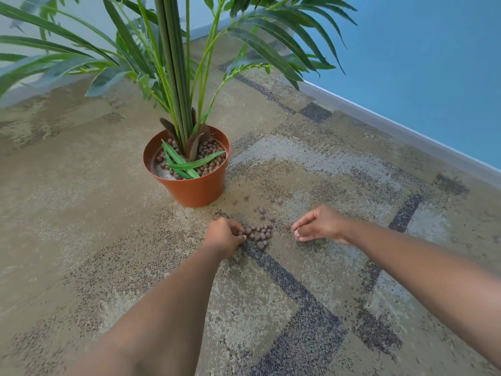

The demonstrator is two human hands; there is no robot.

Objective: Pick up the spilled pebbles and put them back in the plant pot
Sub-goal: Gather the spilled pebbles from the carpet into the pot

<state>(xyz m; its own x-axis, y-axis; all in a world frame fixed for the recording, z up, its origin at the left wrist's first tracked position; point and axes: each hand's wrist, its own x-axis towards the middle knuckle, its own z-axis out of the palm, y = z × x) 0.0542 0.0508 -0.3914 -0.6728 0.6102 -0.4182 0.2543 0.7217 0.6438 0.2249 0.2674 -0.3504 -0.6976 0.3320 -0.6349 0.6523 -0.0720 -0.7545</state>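
A heap of small brown pebbles (260,232) lies on the carpet, in front and to the right of the terracotta plant pot (195,189). A few stray pebbles (276,200) lie nearer the pot. The pot holds a tall green plant (173,77) and more pebbles around its stems. My left hand (223,236) rests at the heap's left edge, fingers curled onto pebbles there. My right hand (318,223) hovers just right of the heap, thumb and fingers pinched close together; whether it holds a pebble is hidden.
Patterned beige and grey carpet (298,294) covers the floor. A blue wall with a grey skirting board (393,126) runs along the right. Long plant leaves (271,50) spread out above the pot.
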